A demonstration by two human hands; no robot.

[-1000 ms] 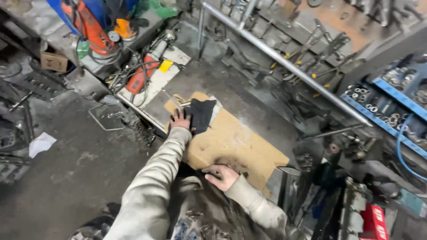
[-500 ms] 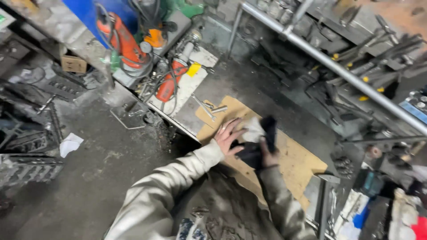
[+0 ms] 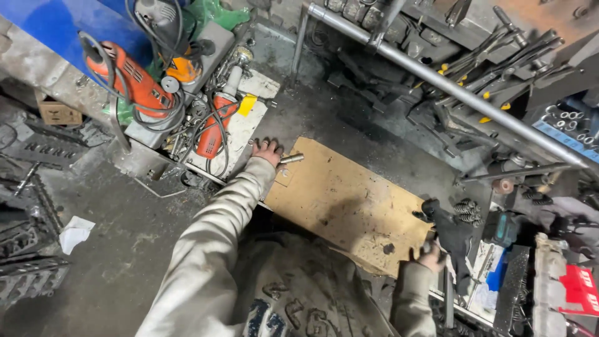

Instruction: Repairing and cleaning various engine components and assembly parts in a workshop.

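My left hand (image 3: 267,151) reaches forward to the left end of a brown cardboard sheet (image 3: 349,200) on the dirty workbench. Its fingers are spread and rest on the bench. A short metal cylinder (image 3: 291,159) lies against its thumb side, and I cannot tell if the hand grips it. My right hand (image 3: 429,256) is at the cardboard's right end, closed on a black glove (image 3: 452,232) that stands up from it. The middle of the cardboard is bare apart from dark stains.
Orange power tools (image 3: 128,75) with tangled cables sit on a white block (image 3: 240,134) to the left. A long steel pipe (image 3: 449,84) runs diagonally above racks of hand tools. Springs (image 3: 465,211) and a red box (image 3: 577,287) lie at the right. A white rag (image 3: 75,232) is on the floor.
Both hands were together on the black glove over the cardboard. Now the left hand has moved left to the metal cylinder, and the right hand has carried the glove to the right end.
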